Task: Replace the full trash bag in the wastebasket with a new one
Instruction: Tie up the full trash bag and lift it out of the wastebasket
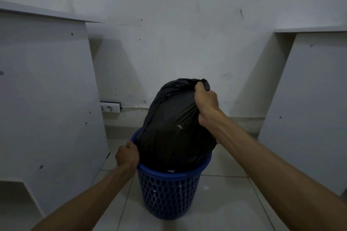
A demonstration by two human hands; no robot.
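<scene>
Lifting out the full bag is the step in hand, head view: right hand [205, 102] grips the gathered neck of the black trash bag [172, 127], left hand [127, 154] clamps the blue wastebasket [169, 195] rim. Bag sits half out of the basket, which stands on the tiled floor [225, 202]. Long axis near upright, neck pointing up, tilted right. Next: pull straight up, keep the basket pinned.

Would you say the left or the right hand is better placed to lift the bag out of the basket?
Right hand: it grips the black trash bag by its gathered top. The left hand holds the blue wastebasket rim.
</scene>
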